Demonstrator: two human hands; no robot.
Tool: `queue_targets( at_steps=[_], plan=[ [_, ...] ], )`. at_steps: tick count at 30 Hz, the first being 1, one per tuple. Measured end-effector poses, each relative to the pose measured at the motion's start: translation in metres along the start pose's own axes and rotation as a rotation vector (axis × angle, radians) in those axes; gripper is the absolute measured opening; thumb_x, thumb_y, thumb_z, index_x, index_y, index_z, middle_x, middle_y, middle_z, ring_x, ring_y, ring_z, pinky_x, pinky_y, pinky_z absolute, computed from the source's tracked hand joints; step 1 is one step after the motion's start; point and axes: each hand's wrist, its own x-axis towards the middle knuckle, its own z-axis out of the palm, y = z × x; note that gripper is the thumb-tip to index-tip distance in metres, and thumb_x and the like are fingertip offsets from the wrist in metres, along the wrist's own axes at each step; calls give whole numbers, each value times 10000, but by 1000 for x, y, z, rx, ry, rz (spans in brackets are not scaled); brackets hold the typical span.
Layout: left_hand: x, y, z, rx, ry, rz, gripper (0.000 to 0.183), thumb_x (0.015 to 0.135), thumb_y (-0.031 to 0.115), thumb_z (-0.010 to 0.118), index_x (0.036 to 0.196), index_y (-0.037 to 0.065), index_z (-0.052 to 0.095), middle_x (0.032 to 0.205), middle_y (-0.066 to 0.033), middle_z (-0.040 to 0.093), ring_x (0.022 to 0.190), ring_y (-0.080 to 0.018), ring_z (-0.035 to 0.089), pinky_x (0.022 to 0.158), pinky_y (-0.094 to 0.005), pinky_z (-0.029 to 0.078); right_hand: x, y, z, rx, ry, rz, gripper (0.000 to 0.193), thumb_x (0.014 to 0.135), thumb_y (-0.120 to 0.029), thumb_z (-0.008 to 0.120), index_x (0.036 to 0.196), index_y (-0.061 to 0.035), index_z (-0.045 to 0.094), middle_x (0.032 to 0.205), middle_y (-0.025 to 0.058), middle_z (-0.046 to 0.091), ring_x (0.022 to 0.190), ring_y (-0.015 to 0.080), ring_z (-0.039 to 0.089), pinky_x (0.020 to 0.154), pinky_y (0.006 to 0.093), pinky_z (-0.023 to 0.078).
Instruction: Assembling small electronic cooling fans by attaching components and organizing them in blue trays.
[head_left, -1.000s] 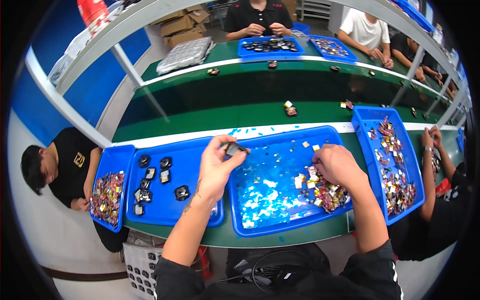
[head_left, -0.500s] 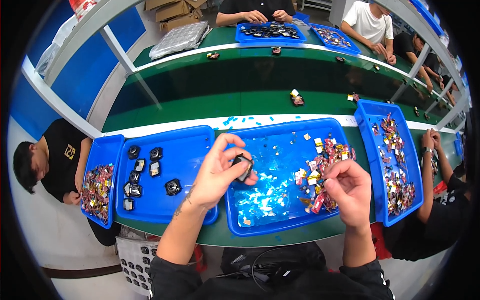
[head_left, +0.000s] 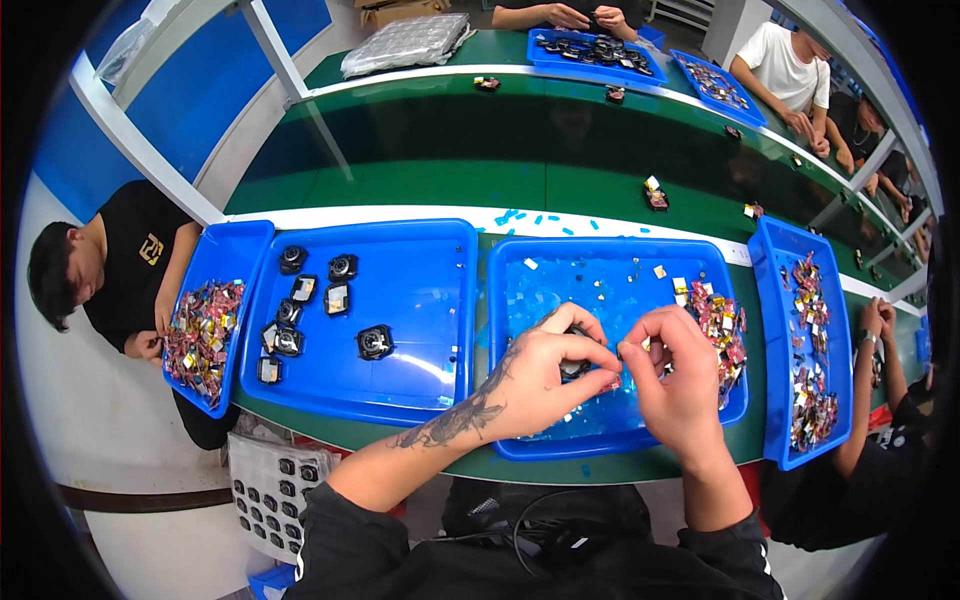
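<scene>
The person's left hand (head_left: 568, 360) grips a black unit (head_left: 574, 369), mostly hidden by the fingers, over the middle blue tray (head_left: 620, 262). The right hand (head_left: 675, 385) is curled, thumb and forefinger close together just beside the left fingertips; whether they pinch anything cannot be told. Beyond the trays, a green surface (head_left: 430, 185) stretches across the far side. A wide blue tray (head_left: 415, 300) to the left carries several black housings (head_left: 375, 342). A narrower blue tray (head_left: 776, 250) stands at right, holding mixed parts (head_left: 813, 420). A heap of small parts (head_left: 728, 335) fills the middle tray's right side. Tiny blue slips (head_left: 540, 219) dot the white ledge (head_left: 400, 214).
</scene>
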Motion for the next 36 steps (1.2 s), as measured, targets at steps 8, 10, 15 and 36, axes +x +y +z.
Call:
queue_targets(
  at_steps=[8, 10, 15, 36],
  plan=[
    [0, -6, 1, -107, 20, -39, 164, 797, 106, 763, 929, 16, 728, 1020, -90, 600, 989, -192, 604, 859, -316, 490, -7, 13, 19, 83, 157, -85, 103, 857, 49, 636, 924, 2, 575, 854, 95, 590, 667, 169, 616, 587, 266, 490],
    [1, -7, 0, -203, 15, -114, 147, 802, 67, 753, 933, 5, 728, 1014, -85, 607, 965, -167, 606, 838, -292, 495, -10, 14, 23, 283, 185, -75, 117, 858, 62, 630, 938, 6, 566, 869, 92, 602, 690, 154, 620, 593, 261, 489],
    [1, -13, 2, -374, 91, -193, 87, 821, 19, 733, 891, -29, 718, 997, -71, 607, 904, -120, 585, 788, -252, 482, -8, 5, 4, 168, 191, -58, 75, 851, 50, 631, 912, 9, 638, 834, 110, 615, 705, 180, 629, 602, 276, 482],
    [11, -22, -2, -717, 367, -169, 392, 929, -27, 533, 1307, 2, 432, 1261, -208, 589, 1102, -228, 617, 962, -328, 490, -24, 7, -3, 541, 60, 110, 158, 826, 93, 667, 981, 63, 662, 932, 108, 646, 833, 146, 656, 742, 230, 529]
  ],
)
